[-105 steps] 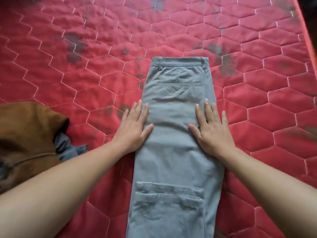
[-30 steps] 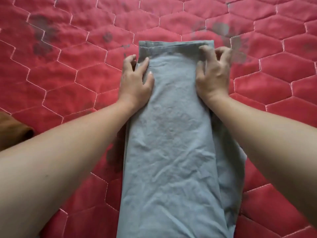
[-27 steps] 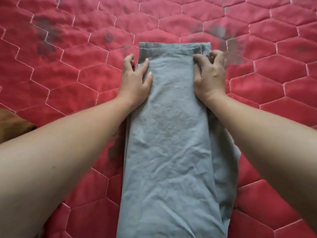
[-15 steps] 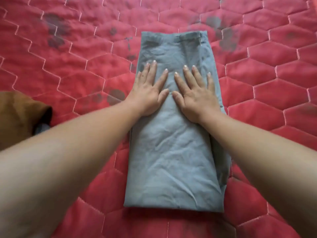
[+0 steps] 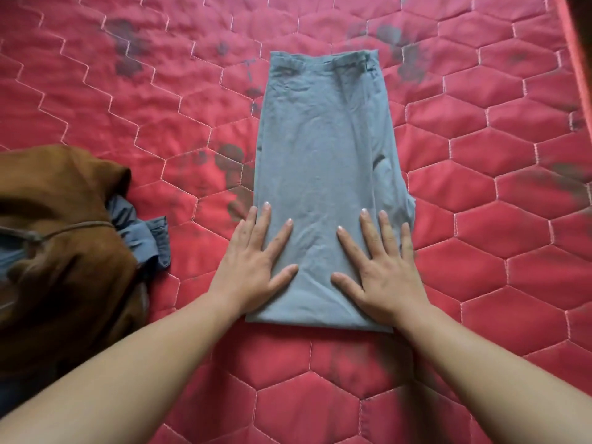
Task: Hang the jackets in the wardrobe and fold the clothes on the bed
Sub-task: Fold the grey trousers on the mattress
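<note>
Grey-blue trousers lie folded in half lengthwise and end to end on the red quilted bed, waistband at the far end, fold edge near me. My left hand rests flat with straight fingers on the near left part of the trousers, partly over the bed. On the near right part my right hand presses flat in the same way. Neither hand grips anything.
A brown garment with a cord lies bunched at the left, with a blue-grey piece of clothing sticking out from under it. The bed's edge runs down the far right. Dark stains mark the quilt.
The trouser legs were folded up over the waistband. Both hands then flattened out and slid back along the cloth from its middle to the near fold edge.
</note>
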A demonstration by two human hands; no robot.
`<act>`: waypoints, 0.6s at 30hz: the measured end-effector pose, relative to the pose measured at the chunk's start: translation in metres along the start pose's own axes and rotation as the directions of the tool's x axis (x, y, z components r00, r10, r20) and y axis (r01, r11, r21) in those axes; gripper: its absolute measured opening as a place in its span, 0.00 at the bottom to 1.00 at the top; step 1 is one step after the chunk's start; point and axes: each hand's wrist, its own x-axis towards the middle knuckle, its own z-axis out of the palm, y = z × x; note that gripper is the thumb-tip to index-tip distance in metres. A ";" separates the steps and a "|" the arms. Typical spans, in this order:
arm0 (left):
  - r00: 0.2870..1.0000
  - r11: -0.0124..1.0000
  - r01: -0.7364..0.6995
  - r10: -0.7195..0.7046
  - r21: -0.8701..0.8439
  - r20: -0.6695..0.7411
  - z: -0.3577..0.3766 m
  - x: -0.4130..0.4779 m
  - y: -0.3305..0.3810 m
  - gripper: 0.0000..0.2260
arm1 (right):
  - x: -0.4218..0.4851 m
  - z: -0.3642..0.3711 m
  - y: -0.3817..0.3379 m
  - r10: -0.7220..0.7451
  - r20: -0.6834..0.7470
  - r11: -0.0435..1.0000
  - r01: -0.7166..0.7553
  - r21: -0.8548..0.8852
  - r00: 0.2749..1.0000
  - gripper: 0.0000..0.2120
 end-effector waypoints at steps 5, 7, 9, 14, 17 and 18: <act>0.998 0.999 0.043 -0.042 -0.006 0.052 -0.002 -0.026 0.022 0.36 | -0.020 0.003 0.001 -0.049 0.007 0.999 0.049 -0.005 0.999 0.43; 0.999 1.000 0.010 -0.011 0.030 0.038 0.003 -0.035 0.020 0.36 | -0.025 0.006 0.003 -0.036 0.002 0.999 0.036 0.000 0.999 0.43; 0.999 0.999 0.029 -0.030 0.035 0.039 0.006 -0.034 0.016 0.36 | -0.022 0.006 0.002 -0.026 0.011 1.000 0.026 0.003 1.000 0.43; 0.993 0.986 0.100 -0.090 -0.134 0.075 -0.012 -0.038 0.027 0.33 | -0.033 -0.006 -0.014 0.128 0.025 0.985 -0.130 0.115 0.991 0.41; 0.923 0.795 0.349 -0.383 -0.496 0.035 -0.026 -0.054 0.046 0.24 | -0.057 -0.019 -0.041 0.419 0.047 0.857 -0.412 0.310 0.907 0.35; 0.880 0.679 0.421 -0.467 -0.601 0.089 -0.028 -0.060 0.051 0.20 | -0.064 -0.027 -0.048 0.506 0.110 0.767 -0.505 0.395 0.855 0.33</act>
